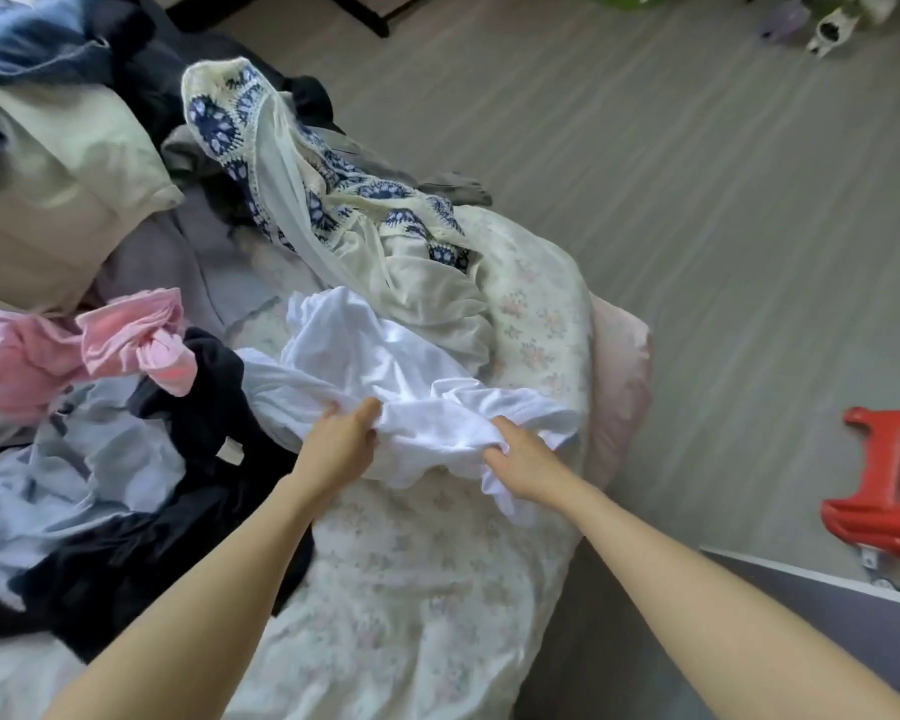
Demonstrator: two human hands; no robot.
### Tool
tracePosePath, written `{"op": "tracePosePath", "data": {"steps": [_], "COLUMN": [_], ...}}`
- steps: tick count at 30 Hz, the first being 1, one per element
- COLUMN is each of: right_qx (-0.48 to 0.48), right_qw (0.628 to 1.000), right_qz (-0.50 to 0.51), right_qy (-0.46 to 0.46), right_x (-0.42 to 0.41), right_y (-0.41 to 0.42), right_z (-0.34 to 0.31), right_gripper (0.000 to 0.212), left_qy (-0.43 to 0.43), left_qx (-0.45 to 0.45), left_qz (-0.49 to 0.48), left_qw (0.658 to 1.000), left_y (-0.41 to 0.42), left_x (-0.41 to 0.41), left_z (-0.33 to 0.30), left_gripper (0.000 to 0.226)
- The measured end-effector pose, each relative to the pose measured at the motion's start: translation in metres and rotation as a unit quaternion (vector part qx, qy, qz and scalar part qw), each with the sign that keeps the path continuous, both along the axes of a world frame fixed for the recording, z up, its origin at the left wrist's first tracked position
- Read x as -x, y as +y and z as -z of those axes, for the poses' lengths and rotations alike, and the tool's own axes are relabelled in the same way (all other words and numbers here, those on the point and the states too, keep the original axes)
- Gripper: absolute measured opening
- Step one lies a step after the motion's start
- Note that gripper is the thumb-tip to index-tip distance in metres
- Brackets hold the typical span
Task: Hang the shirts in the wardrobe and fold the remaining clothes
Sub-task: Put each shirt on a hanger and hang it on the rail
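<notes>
The left hand (341, 440) and the right hand (521, 459) both grip the near edge of a crumpled white garment (385, 366), fingers curled into its soft folds, on a bed covered in a pale floral sheet (411, 589). Just left lie a black garment (188, 485), a light blue one (74, 491) and a knotted pink one (89, 350). Beyond, a cream piece with blue crochet motifs (302, 174) drapes over the heap. A red plastic stool (884, 491) lies on the grey floor (697, 200).
</notes>
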State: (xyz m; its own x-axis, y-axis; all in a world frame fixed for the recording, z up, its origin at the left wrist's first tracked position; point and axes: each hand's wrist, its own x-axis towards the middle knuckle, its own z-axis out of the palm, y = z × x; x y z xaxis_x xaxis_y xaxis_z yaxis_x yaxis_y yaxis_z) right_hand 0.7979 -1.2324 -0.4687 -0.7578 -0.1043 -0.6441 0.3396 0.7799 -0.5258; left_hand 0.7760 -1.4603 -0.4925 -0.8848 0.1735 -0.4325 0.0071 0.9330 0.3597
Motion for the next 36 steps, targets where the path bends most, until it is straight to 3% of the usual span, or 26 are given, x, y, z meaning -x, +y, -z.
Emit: {"op": "tracePosePath", "data": {"steps": [3, 6, 8, 10, 12, 14, 16, 18, 20, 23, 25, 27, 28, 31, 36], "right_qx": [0.032, -0.014, -0.01, 0.047, 0.066, 0.021, -0.045, -0.052, -0.025, 0.08, 0.102, 0.08, 0.067, 0.062, -0.035], "right_qw": [0.996, 0.976, 0.972, 0.973, 0.979, 0.998, 0.992, 0.981, 0.977, 0.951, 0.938, 0.948, 0.95, 0.937, 0.914], "right_qz": [-0.044, -0.171, -0.191, -0.146, -0.077, 0.019, 0.118, 0.184, 0.214, 0.299, 0.329, 0.304, 0.305, 0.338, 0.356], "right_qy": [-0.07, -0.132, -0.134, -0.174, -0.178, -0.06, 0.029, 0.029, 0.015, -0.018, -0.048, -0.037, -0.012, 0.061, 0.193], "right_x": [-0.028, -0.051, -0.062, -0.073, -0.083, -0.09, -0.09, -0.086, -0.077, -0.057, -0.051, -0.048, -0.048, -0.049, -0.066], "right_y": [0.015, 0.032, 0.042, 0.051, 0.054, 0.06, 0.068, 0.077, 0.083, 0.079, 0.075, 0.071, 0.069, 0.084, 0.139], "right_z": [-0.012, -0.025, -0.029, -0.028, -0.022, -0.008, 0.003, 0.016, 0.024, 0.03, 0.034, 0.03, 0.027, 0.004, -0.039], "right_gripper": [0.019, 0.021, 0.023, 0.04, 0.047, 0.04, 0.042, 0.052, 0.069, 0.087, 0.074, 0.024, 0.01, 0.02, 0.017], "left_qy": [-0.085, -0.113, -0.098, -0.081, -0.112, -0.165, -0.166, -0.102, -0.048, -0.088, -0.126, -0.156, -0.162, -0.163, -0.066], "left_qx": [-0.099, -0.078, -0.056, 0.0, 0.089, 0.139, 0.125, 0.084, 0.015, -0.063, -0.031, 0.024, 0.037, -0.006, -0.083], "left_qz": [-0.016, 0.068, 0.056, 0.02, 0.06, 0.111, 0.114, 0.121, 0.128, 0.148, 0.183, 0.19, 0.187, 0.174, 0.054], "left_qw": [0.991, 0.988, 0.992, 0.997, 0.988, 0.97, 0.972, 0.984, 0.99, 0.983, 0.974, 0.969, 0.968, 0.971, 0.993], "left_y": [0.005, 0.008, 0.009, 0.008, 0.005, 0.005, 0.01, 0.024, 0.043, 0.083, 0.102, 0.113, 0.114, 0.114, 0.105], "left_x": [-0.03, -0.067, -0.087, -0.101, -0.109, -0.115, -0.119, -0.125, -0.132, -0.146, -0.156, -0.16, -0.159, -0.152, -0.13], "left_z": [-0.018, -0.033, -0.037, -0.039, -0.035, -0.03, -0.028, -0.024, -0.018, -0.007, 0.002, 0.009, 0.01, 0.002, -0.031], "left_gripper": [0.039, 0.039, 0.037, 0.036, 0.04, 0.049, 0.06, 0.06, 0.05, 0.041, 0.05, 0.054, 0.047, 0.021, 0.014]}}
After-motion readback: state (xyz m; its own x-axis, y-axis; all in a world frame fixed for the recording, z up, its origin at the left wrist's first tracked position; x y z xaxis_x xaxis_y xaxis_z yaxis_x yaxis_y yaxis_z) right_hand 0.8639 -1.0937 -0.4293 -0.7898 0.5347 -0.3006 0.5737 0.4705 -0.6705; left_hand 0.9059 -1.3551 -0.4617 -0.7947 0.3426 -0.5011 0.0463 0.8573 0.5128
